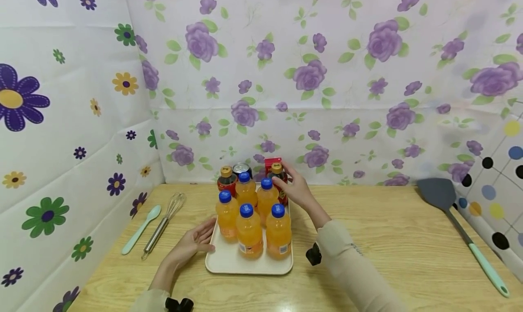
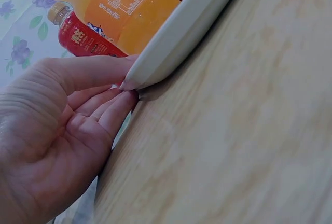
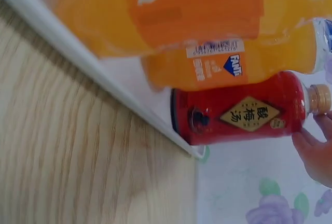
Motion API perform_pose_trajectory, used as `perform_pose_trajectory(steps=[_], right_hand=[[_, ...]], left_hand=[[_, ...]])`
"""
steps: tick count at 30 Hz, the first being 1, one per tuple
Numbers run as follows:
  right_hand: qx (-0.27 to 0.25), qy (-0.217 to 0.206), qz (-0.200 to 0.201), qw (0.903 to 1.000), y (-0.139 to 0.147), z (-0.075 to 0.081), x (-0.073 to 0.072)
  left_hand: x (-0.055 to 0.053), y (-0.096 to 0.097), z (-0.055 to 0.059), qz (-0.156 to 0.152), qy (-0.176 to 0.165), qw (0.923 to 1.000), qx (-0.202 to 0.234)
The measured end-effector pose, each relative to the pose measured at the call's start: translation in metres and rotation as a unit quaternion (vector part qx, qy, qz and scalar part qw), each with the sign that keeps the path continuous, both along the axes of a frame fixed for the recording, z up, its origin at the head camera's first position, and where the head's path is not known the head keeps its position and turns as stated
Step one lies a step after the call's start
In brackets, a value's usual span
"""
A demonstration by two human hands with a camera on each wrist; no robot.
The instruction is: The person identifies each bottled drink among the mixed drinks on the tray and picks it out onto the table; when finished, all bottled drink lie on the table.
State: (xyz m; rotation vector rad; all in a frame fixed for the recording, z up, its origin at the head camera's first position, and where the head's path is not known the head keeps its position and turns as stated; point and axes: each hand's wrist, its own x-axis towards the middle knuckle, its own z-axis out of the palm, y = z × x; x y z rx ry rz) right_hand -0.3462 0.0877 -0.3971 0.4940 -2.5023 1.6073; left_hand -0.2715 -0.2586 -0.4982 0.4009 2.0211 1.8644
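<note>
Can partly hidden behind an orange bottle, red box mostly covered by a red bottle, tray partly blocked by bottles, print on a blue cap too small to read, right hand cut off in the right wrist view

The table has a pale yellowish wood-grain top, somewhat glossy at its near edge. A cream tray with rounded corners and a raised rim lies at its middle, its long sides running near to far. To the left lie a wire whisk and, farther left, a mint-green spoon (both heads point far). At the right lies a dark-bladed spatula, its mint-green grip near.
</note>
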Motion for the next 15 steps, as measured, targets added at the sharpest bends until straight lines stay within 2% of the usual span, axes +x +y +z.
perform_pose_trajectory(steps=[4,8,15], right_hand=[[-0.026,-0.015,-0.025,0.9992,-0.006,0.001,-0.005],[-0.027,-0.028,-0.044,0.9983,-0.011,-0.001,-0.011],[-0.037,-0.025,-0.078,0.9959,-0.018,-0.008,-0.018]], left_hand=[[0.0,-0.001,-0.001,0.0,-0.002,1.0,0.006],[0.0,-0.001,-0.001,0.0,0.0,1.0,0.007],[0.001,-0.001,-0.002,0.002,0.0,1.0,0.009]])
